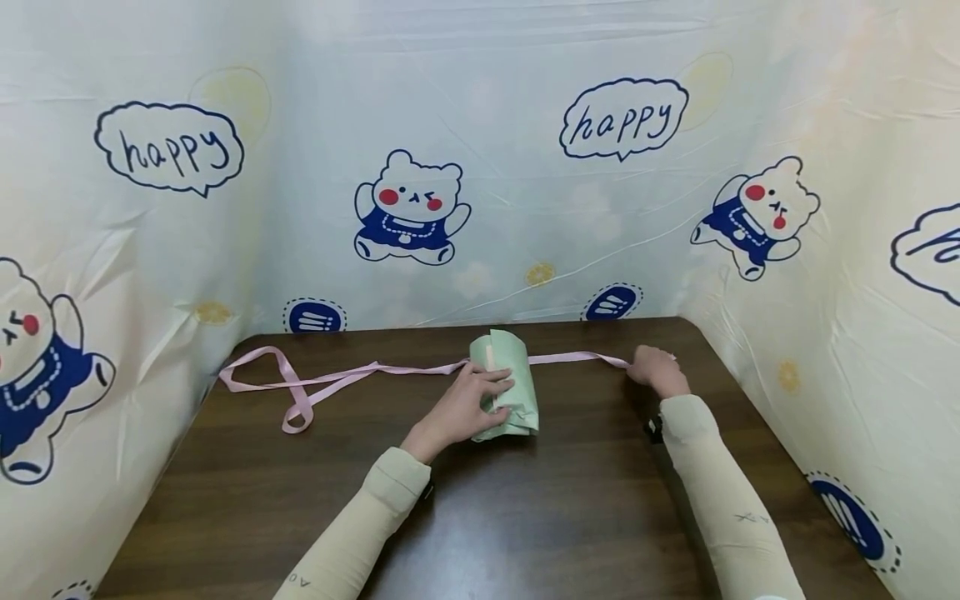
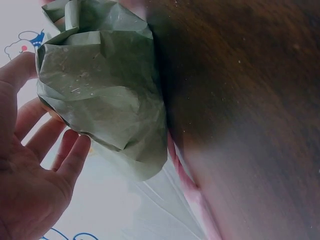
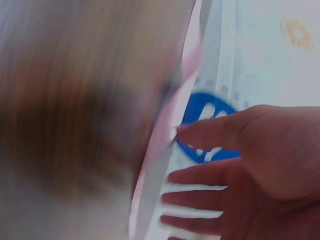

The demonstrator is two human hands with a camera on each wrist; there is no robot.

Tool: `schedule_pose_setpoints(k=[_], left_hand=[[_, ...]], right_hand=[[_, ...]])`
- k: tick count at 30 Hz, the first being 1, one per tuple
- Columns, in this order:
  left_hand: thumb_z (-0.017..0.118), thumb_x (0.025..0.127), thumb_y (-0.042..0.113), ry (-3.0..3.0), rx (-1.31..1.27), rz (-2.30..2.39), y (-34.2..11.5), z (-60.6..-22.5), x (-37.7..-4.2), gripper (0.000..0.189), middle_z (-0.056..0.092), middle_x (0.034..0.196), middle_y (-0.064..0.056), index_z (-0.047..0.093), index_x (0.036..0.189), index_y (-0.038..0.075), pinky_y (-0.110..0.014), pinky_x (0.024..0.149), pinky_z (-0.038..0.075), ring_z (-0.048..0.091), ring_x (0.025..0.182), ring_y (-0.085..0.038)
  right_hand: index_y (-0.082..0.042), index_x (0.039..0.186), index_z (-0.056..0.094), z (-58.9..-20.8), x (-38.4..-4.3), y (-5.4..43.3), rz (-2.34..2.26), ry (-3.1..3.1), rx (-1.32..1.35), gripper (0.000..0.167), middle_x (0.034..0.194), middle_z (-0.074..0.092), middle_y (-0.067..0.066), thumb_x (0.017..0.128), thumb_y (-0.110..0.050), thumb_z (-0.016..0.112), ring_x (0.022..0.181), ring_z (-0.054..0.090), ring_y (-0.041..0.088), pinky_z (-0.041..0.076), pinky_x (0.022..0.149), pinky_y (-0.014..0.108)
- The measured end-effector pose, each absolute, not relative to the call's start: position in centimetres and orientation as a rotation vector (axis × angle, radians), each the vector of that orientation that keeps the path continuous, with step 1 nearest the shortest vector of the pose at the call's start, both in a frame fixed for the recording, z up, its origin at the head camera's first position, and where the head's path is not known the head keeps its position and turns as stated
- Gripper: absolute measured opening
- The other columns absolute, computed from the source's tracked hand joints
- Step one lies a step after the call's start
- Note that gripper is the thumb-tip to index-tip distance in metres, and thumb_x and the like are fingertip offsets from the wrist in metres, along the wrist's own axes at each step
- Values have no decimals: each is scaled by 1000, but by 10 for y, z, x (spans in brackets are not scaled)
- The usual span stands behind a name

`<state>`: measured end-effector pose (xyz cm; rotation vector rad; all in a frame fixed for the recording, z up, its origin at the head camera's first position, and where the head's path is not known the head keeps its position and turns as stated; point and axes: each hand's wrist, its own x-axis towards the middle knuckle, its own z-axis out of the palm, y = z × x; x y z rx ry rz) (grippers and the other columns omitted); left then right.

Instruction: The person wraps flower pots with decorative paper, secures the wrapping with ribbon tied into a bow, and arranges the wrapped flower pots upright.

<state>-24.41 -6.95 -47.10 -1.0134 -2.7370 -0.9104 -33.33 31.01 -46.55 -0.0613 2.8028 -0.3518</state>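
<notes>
A package wrapped in pale green paper (image 1: 517, 379), rounded and with folded ends, lies on the table across a pink ribbon (image 1: 566, 357). My left hand (image 1: 468, 404) rests on its left side, fingers spread and fingertips against the paper. The left wrist view shows the crumpled fold of the wrapped package (image 2: 105, 95) with the relaxed fingers beside it. Off to the right, my right hand (image 1: 660, 371) pinches the ribbon near its right end. In the right wrist view a fingertip meets the ribbon (image 3: 167, 120) and the other fingers extend below.
The dark wooden table (image 1: 585, 517) runs up to a printed cloth (image 1: 517, 208) with bears and "happy" bubbles, hanging at the back and both sides. A loose loop of the ribbon lies at the far left of the table.
</notes>
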Motion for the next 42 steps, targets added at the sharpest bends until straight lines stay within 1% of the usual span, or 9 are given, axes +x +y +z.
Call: schedule_pose_setpoints(k=[2, 5, 6, 10, 16, 21, 33, 37, 42], left_hand=[[70, 95, 24, -2738, -1010, -915, -69, -471, -244, 45, 55, 150, 0, 64, 138, 13, -34, 84, 38, 42, 100, -17], [70, 95, 24, -2732, -1014, -939, -67, -471, -243, 45, 55, 150, -1, 64, 138, 12, -34, 83, 37, 41, 99, -16], [70, 95, 25, -2728, -1017, -944, -66, -471, -243, 44, 55, 150, -1, 64, 137, 12, -34, 83, 38, 41, 99, -16], [70, 96, 28, -2739, -1021, -934, -64, -473, -242, 45, 55, 150, 2, 64, 138, 14, -33, 84, 39, 41, 100, -15], [70, 95, 27, -2751, -1008, -924, -64, -475, -242, 45, 54, 150, 3, 64, 138, 16, -32, 83, 39, 41, 100, -14], [69, 96, 29, -2759, -997, -922, -66, -475, -242, 45, 53, 151, 5, 63, 139, 17, -30, 78, 39, 39, 100, -13], [70, 96, 27, -2733, -1008, -936, -68, -477, -244, 45, 54, 151, 1, 64, 138, 14, -31, 79, 40, 41, 101, -15], [71, 95, 26, -2726, -1010, -949, -68, -476, -244, 45, 54, 150, 0, 65, 138, 13, -32, 79, 41, 41, 103, -17], [71, 96, 27, -2741, -1004, -946, -69, -475, -245, 45, 54, 151, 0, 64, 139, 14, -32, 80, 41, 42, 103, -17]], right_hand=[[13, 117, 62, -470, -336, 291, -411, 2906, -158, 31, 123, 62, 34, 98, -11, 56, 111, 60, 46, 47, 99, 58], [15, 137, 51, -477, -342, 260, -529, 2961, -362, 49, 135, 56, 35, 96, -8, 65, 123, 57, 46, 44, 105, 58], [14, 138, 51, -479, -343, 251, -557, 2952, -416, 51, 137, 56, 33, 95, -7, 67, 125, 56, 45, 43, 107, 57], [8, 130, 62, -488, -350, 224, -615, 2853, -588, 40, 127, 65, 25, 94, -7, 70, 117, 62, 37, 47, 104, 53], [-7, 98, 76, -492, -349, 210, -605, 2814, -620, 8, 93, 72, 7, 94, -9, 70, 84, 63, 21, 55, 83, 42], [-8, 84, 73, -487, -342, 225, -543, 2827, -511, 11, 78, 65, 5, 94, -8, 69, 72, 58, 19, 51, 71, 36], [1, 86, 73, -482, -322, 328, -519, 2869, -265, 12, 79, 67, 10, 92, -7, 66, 70, 57, 21, 50, 67, 37], [-1, 79, 71, -480, -309, 355, -464, 2924, -97, 14, 77, 64, 10, 89, -9, 65, 67, 55, 22, 47, 63, 36], [7, 88, 65, -479, -303, 371, -340, 2911, 151, 18, 98, 66, 31, 90, -6, 53, 79, 61, 36, 51, 67, 48]])
